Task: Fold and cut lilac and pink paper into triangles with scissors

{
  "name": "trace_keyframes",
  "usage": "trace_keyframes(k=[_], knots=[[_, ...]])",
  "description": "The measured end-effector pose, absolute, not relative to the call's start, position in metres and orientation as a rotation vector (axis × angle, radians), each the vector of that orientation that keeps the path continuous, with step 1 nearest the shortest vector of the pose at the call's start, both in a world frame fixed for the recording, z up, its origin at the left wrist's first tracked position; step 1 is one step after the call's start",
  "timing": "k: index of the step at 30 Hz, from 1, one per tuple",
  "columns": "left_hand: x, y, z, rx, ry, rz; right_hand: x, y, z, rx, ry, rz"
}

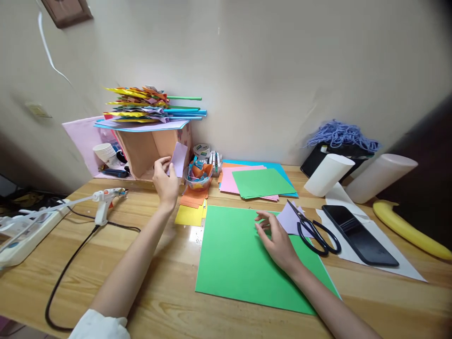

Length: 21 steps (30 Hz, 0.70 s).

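The left grip [165, 186] pinches a lilac paper strip [179, 159] between thumb and fingers, the strip rising past the fingertips. The right grip [278, 240], loosely open and empty, is over a green sheet [233, 259] on the worktop [169, 306], with black scissors [308, 221] near its right edge.

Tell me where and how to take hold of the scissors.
Grip the scissors by their black handles, with the right hand coming from the near side. They lie with the looped handles toward the person and the blades pointing away to the left, so that approach should keep the fingers clear of the tips.
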<state>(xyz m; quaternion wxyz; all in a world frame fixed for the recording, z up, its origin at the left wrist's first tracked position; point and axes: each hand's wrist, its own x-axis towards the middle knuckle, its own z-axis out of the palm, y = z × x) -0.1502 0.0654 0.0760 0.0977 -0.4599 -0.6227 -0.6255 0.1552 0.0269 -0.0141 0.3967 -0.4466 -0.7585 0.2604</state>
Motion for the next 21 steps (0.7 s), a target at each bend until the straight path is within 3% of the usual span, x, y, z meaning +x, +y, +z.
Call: trace_keyframes(k=[5, 15, 21], knots=[[-0.149, 0.066, 0.057, -1.460, -2.114, -1.345, 0.156, 0.021, -0.013, -1.052, -2.028, 0.613], [-0.137, 0.072, 0.047, -1.828, -2.168, -0.750, 0.157, 0.020, -0.014, -0.937, -2.128, 0.545], [-0.133, 0.074, 0.043, -1.967, -2.126, -0.631, 0.158, 0.020, -0.015, -0.926, -2.144, 0.538]])
